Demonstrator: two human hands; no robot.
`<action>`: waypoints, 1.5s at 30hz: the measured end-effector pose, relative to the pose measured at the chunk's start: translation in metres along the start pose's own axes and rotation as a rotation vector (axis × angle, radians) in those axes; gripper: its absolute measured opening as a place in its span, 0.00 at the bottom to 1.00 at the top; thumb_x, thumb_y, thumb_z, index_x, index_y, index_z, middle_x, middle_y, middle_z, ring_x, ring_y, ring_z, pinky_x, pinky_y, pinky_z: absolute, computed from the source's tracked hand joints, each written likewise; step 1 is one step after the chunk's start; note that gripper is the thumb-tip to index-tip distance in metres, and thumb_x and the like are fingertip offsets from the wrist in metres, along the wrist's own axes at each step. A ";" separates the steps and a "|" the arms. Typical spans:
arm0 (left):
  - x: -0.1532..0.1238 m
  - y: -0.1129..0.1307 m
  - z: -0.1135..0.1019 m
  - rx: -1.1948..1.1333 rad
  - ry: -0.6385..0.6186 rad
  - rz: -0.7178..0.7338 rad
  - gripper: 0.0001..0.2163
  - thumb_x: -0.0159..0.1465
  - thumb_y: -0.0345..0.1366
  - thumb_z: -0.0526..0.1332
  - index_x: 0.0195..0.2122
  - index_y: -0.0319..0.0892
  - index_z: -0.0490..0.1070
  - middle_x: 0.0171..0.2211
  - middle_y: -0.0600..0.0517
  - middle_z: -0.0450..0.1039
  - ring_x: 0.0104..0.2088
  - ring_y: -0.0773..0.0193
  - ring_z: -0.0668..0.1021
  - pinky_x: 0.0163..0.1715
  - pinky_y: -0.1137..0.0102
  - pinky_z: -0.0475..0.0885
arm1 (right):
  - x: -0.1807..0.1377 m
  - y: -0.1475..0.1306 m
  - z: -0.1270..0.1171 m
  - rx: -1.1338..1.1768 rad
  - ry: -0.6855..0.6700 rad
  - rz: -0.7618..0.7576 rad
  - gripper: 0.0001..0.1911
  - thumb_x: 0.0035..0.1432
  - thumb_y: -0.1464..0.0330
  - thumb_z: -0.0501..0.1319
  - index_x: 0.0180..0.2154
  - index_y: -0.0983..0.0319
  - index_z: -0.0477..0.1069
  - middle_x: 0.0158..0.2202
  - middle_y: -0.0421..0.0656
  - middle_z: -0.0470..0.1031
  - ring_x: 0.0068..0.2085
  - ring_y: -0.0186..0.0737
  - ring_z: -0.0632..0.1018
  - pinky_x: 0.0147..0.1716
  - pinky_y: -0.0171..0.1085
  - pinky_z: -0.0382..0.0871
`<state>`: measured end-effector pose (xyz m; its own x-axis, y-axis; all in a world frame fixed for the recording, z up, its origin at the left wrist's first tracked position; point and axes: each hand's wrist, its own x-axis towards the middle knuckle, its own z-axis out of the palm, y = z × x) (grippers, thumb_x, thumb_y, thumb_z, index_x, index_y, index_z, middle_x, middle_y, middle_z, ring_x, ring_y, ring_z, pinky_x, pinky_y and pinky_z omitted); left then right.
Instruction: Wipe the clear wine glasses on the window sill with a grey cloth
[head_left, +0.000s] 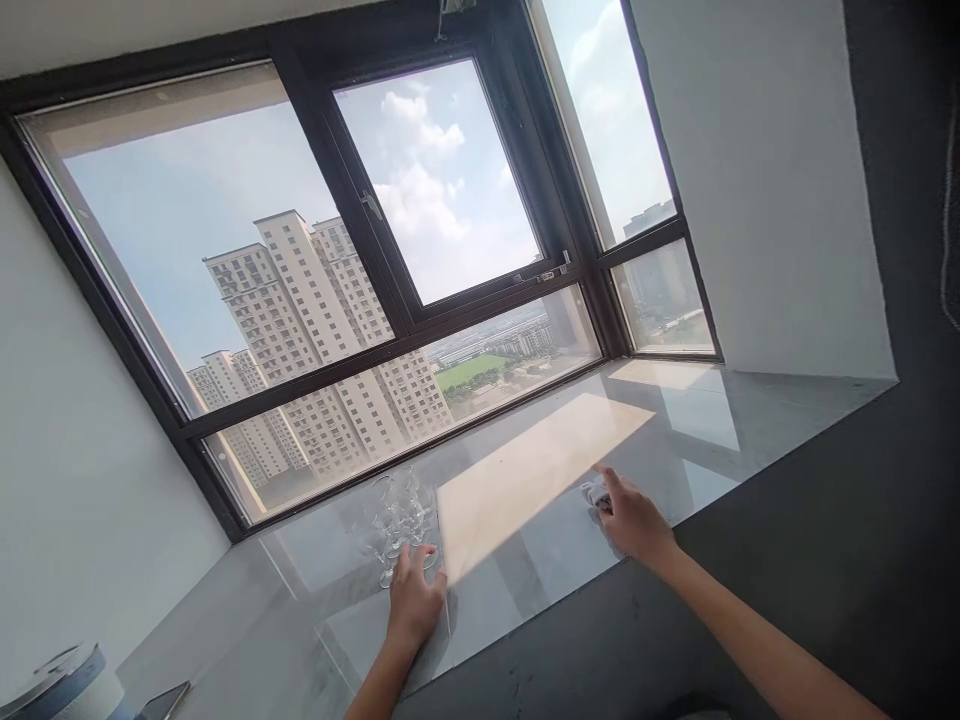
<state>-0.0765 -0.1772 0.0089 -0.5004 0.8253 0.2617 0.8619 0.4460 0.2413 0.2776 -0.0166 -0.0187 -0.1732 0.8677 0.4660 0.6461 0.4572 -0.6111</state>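
1. The left hand (415,600) lies palm-down, its fingertips at the foot of the nearest of the wine glasses (394,520); I cannot tell whether its grip pinches.
2. The glasses stand clustered just beyond it, upright on the windowsill (750,420).
3. The right hand (634,522), well right of the glasses, presses loosely spread fingers onto a white cloth (596,492).
4. A tape roll (60,682) and a phone (161,700) lie far left of the glasses.
5. No writing is legible.
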 end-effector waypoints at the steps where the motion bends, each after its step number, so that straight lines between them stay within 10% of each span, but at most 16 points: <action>1: 0.004 0.001 0.001 -0.019 -0.029 0.006 0.18 0.62 0.39 0.55 0.53 0.46 0.71 0.67 0.46 0.58 0.69 0.51 0.57 0.64 0.59 0.57 | 0.000 0.000 0.000 -0.005 0.005 0.001 0.29 0.60 0.76 0.53 0.63 0.61 0.55 0.48 0.56 0.73 0.38 0.45 0.76 0.26 0.33 0.58; 8: 0.020 0.020 0.007 -0.190 -0.073 0.380 0.12 0.63 0.37 0.54 0.41 0.46 0.76 0.46 0.47 0.75 0.55 0.54 0.73 0.59 0.60 0.64 | 0.001 0.000 0.002 -0.016 0.025 -0.013 0.30 0.59 0.78 0.53 0.63 0.61 0.55 0.48 0.55 0.73 0.44 0.48 0.76 0.31 0.35 0.61; 20: 0.046 0.154 0.049 -0.232 0.019 0.628 0.14 0.59 0.21 0.47 0.38 0.43 0.67 0.38 0.47 0.70 0.38 0.61 0.72 0.41 0.68 0.68 | -0.003 -0.008 0.002 0.026 0.098 -0.162 0.33 0.53 0.82 0.52 0.60 0.58 0.56 0.45 0.48 0.73 0.47 0.48 0.74 0.40 0.39 0.68; 33: 0.037 0.153 0.047 -0.165 0.163 1.006 0.13 0.52 0.18 0.54 0.24 0.42 0.73 0.30 0.52 0.75 0.30 0.66 0.75 0.34 0.71 0.67 | -0.021 -0.076 -0.007 -0.020 0.128 -0.655 0.39 0.47 0.85 0.53 0.61 0.61 0.55 0.48 0.49 0.73 0.48 0.51 0.71 0.45 0.48 0.72; 45: 0.031 0.155 0.053 -0.082 0.190 1.196 0.11 0.57 0.21 0.54 0.26 0.42 0.70 0.29 0.51 0.74 0.28 0.65 0.73 0.33 0.69 0.65 | -0.006 -0.082 -0.048 0.084 0.099 -0.262 0.36 0.48 0.81 0.55 0.60 0.59 0.57 0.41 0.45 0.71 0.39 0.42 0.73 0.37 0.36 0.66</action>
<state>0.0458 -0.0642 0.0053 0.5981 0.6336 0.4907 0.7831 -0.5922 -0.1899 0.2612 -0.0690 0.0597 -0.2494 0.6966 0.6727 0.5242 0.6812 -0.5110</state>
